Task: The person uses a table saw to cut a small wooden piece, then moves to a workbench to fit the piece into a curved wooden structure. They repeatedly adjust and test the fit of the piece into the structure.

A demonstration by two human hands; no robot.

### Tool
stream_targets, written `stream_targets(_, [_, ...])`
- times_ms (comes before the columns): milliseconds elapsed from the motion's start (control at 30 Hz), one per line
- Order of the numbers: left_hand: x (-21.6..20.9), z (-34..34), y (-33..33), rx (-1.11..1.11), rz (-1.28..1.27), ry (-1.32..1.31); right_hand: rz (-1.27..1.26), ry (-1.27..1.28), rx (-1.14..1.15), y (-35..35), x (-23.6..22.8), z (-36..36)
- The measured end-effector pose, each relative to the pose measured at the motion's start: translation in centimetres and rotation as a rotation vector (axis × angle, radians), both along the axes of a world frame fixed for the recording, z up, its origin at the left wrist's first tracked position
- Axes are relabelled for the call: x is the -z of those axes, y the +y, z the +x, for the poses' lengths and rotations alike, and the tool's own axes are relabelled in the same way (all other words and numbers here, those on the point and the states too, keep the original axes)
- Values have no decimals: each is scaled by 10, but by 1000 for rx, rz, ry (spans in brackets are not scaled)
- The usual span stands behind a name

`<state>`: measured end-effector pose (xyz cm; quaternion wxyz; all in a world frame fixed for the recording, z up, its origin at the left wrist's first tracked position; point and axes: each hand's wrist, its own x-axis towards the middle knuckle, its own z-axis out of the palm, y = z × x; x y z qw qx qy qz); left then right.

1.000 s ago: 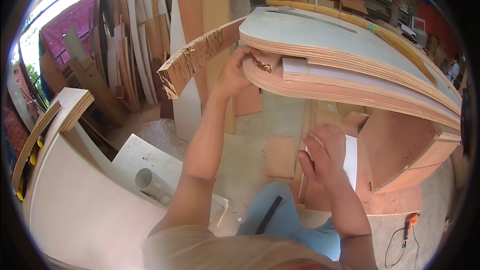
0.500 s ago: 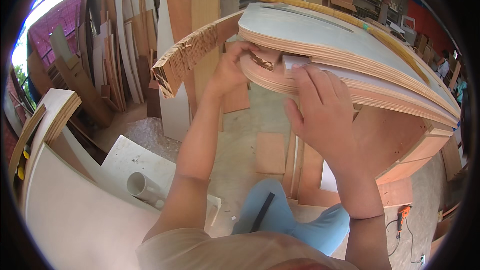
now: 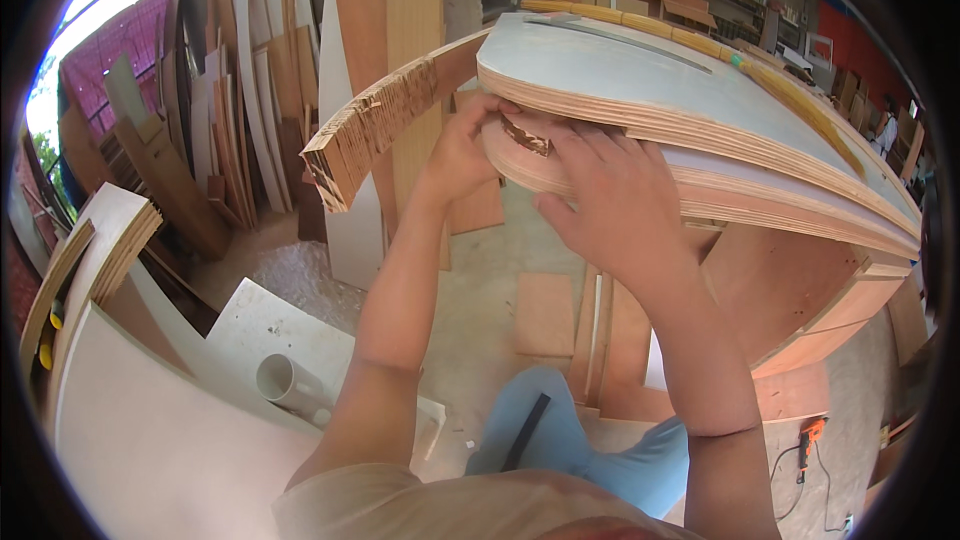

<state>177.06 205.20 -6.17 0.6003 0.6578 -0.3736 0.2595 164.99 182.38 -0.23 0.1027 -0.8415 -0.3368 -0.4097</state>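
Several plywood boards with rounded ends are stacked in front of me, topped by a pale-faced plywood board. My left hand is closed round the rounded end of the lower plywood board, its fingertips tucked beneath the top board. My right hand reaches into the gap between the boards. Its fingers lie extended on the lower board, tips partly hidden, and its thumb stands apart below the edge. Between the hands a rough brown patch shows in the gap. A curved wooden strip with a flaky brown face juts out leftward.
Under the stack stands a wooden carcass. An orange power tool with a cord lies on the floor at right. Curved panels and a white tube are at lower left. Leaning boards line the back left.
My right hand has moved left and deeper into the gap, covering the white piece its fingertips touched before. The left hand stays at the rounded end.
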Motion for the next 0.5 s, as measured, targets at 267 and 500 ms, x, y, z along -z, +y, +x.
stream_targets(267, [-5, -4, -1, -44, -18, 20, -6, 105, 1, -4, -3, 1])
stream_targets(500, [-4, -7, -3, -23, -66, 61, -4, 89, -24, -7, -3, 1])
